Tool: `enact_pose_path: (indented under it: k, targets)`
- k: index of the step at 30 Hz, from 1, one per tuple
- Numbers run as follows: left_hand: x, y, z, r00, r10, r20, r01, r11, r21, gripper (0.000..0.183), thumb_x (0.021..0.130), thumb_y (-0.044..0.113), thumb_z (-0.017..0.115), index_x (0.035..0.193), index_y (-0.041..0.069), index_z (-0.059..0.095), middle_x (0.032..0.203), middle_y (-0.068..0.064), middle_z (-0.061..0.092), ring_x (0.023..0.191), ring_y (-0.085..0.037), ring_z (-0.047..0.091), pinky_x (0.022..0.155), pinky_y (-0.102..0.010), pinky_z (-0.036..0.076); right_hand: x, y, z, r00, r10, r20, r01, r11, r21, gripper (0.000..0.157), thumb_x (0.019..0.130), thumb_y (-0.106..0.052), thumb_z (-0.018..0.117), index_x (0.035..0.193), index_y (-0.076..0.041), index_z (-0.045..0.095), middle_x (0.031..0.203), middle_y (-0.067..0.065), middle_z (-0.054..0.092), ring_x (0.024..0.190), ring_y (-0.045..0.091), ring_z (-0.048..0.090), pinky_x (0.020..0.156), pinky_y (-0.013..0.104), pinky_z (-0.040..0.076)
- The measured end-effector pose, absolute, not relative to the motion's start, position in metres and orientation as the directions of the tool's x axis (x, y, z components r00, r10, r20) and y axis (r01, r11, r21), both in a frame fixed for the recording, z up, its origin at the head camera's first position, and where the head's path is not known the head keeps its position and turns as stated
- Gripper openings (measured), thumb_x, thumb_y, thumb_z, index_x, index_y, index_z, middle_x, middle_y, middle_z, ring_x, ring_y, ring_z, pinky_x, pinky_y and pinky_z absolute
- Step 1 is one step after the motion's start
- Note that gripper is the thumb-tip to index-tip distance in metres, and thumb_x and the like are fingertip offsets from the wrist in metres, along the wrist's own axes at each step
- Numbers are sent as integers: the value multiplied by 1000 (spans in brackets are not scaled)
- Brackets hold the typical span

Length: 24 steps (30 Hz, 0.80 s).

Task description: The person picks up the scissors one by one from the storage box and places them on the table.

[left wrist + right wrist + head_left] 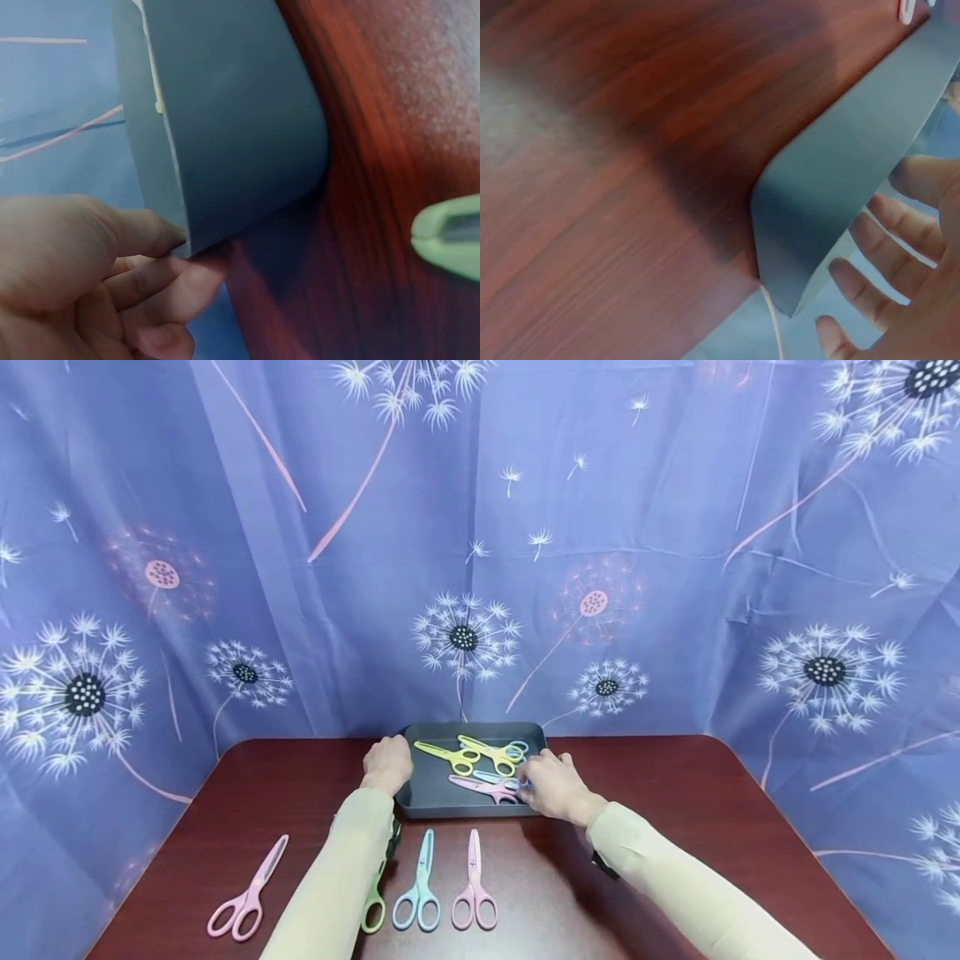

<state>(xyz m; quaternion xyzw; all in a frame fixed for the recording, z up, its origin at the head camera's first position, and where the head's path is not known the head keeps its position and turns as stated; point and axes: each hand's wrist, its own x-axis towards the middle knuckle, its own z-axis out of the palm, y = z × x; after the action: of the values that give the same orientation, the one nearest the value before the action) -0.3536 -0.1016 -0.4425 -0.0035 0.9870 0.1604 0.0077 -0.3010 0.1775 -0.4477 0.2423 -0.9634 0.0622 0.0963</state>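
Note:
A dark grey tray (427,802) stands at the far edge of the table. My left hand (387,764) pinches its left rim, with the thumb on one side and fingers on the other in the left wrist view. My right hand (557,785) is at the tray's right side, its fingers reaching over the rim beside blue scissors (487,778). The right wrist view shows those fingers spread and loosely bent; their tips hide part of the scissors in the head view. Also inside lie yellow scissors (442,752), a second yellow pair (487,750) and pink scissors (476,787).
On the near table lie pink scissors (247,893), teal scissors (423,881) and another pink pair (474,881). Green scissors (373,906) are partly hidden by my left sleeve. A blue dandelion-print curtain (525,568) hangs behind the dark red table (637,777).

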Motion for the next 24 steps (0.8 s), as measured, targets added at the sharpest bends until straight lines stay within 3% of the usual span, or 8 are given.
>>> enact_pose_path:
  k: [9, 12, 19, 24]
  targets:
    - [-352, -105, -448, -1000, 1, -22, -7, 931, 364, 7, 87, 1, 61, 87, -2, 67, 97, -23, 66, 86, -38, 65, 67, -48, 53, -309, 164, -448, -884, -440, 158, -457, 884, -100, 22, 76, -26, 81, 65, -22, 63, 72, -4, 60, 88, 24, 53, 73, 51, 34]
    - [-350, -107, -446, -1000, -1, -27, -11, 925, 380, 7, 87, 1, 60, 84, -1, 66, 96, -23, 66, 86, -38, 65, 67, -48, 52, -311, 161, -450, -889, -435, 146, -450, 888, -92, 20, 76, -28, 82, 66, -23, 65, 75, -6, 62, 88, 23, 53, 75, 51, 35]
    - [-348, -116, -446, -998, 27, -53, 1, 903, 429, 26, 89, 3, 52, 64, 6, 50, 74, -15, 59, 70, -30, 58, 63, -43, 48, -315, 156, -459, -897, -421, 136, -433, 899, -68, 14, 73, -28, 84, 71, -23, 70, 82, -6, 64, 96, 24, 55, 76, 52, 35]
    - [-348, -119, -448, -998, 26, -56, -3, 891, 454, 30, 90, 5, 52, 61, 9, 45, 68, -11, 54, 67, -28, 56, 63, -42, 46, -318, 155, -460, -909, -403, 106, -410, 910, -59, 17, 72, -31, 84, 67, -27, 68, 81, -7, 63, 98, 24, 55, 77, 53, 35]
